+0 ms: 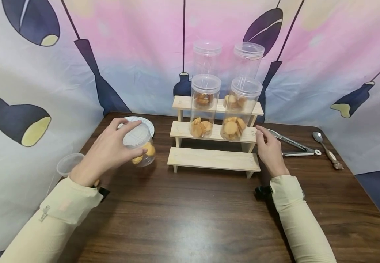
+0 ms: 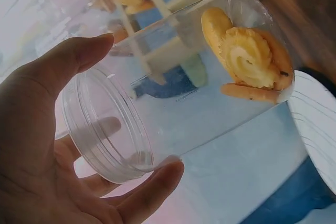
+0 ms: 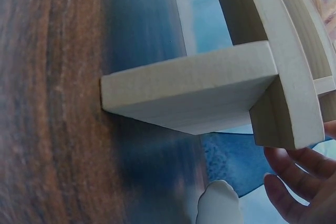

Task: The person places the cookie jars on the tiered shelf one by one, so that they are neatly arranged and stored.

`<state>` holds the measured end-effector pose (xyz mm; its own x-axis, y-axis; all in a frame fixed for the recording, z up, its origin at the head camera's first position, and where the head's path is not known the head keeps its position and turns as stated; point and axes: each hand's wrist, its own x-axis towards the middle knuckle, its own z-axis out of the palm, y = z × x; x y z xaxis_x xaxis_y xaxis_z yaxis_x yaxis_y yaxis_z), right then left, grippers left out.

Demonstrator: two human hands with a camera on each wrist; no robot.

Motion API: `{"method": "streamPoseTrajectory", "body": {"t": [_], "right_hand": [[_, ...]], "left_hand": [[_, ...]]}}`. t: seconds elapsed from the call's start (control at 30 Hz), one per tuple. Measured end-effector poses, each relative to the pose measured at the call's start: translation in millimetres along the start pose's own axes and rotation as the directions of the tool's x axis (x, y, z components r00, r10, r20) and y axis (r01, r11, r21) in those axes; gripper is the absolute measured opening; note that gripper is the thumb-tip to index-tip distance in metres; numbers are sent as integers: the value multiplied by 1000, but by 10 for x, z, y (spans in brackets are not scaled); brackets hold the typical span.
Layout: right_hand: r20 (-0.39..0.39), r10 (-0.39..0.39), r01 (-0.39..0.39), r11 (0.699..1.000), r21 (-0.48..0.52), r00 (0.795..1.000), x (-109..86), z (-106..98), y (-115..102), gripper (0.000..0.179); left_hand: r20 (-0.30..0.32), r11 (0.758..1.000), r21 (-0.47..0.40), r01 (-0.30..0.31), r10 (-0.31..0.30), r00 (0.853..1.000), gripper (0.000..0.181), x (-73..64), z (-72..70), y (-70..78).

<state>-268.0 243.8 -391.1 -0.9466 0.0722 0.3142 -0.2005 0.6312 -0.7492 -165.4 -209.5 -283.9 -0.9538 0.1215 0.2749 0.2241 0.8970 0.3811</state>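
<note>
In the head view, my left hand (image 1: 111, 148) reaches over a clear lidded jar (image 1: 148, 159) at the left of the table. Thumb and fingers grip it around its lid (image 2: 107, 124), as the left wrist view shows. Yellow cookies (image 2: 247, 59) lie in the bottom of this jar. My right hand (image 1: 270, 148) is at the right end of a pale wooden three-step rack (image 1: 213, 159). Its fingertips (image 3: 278, 158) touch the end of a step, with the fingers loosely bent.
Several lidded jars of cookies (image 1: 232, 129) stand on the upper two steps. Metal tongs (image 1: 296, 146) and a spoon (image 1: 328, 149) lie at the right. Behind the left jar is a plate (image 1: 148, 126); a clear container (image 1: 66, 164) is partly behind my left wrist. Patterned cloth (image 1: 144, 54) encloses the table.
</note>
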Motion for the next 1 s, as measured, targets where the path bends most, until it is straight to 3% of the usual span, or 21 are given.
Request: {"method": "streamPoseTrajectory", "body": {"t": [0.2,0.4,0.73,0.87,1.0], "right_hand": [[-12,1,-1,1000,-12,1000,6,-5,8,57],[-15,5,-5,1000,-7,1000,7,0,9,57],[-19,11,-11,1000,-8,1000,-12,-6,16,57],[-10,10,-10,1000,0,1000,-15,-3,5,57],[-3,6,-6,1000,-4,1000,2,1,-1,57]], "left_hand": [[2,995,-19,-103,103,995,80,102,-13,246],[-24,973,-39,-227,227,974,79,197,84,448],[40,948,-52,-315,317,947,76,362,330,834],[46,934,-64,-351,354,934,71,395,431,933],[62,932,-81,-353,358,932,69,396,511,981]]}}
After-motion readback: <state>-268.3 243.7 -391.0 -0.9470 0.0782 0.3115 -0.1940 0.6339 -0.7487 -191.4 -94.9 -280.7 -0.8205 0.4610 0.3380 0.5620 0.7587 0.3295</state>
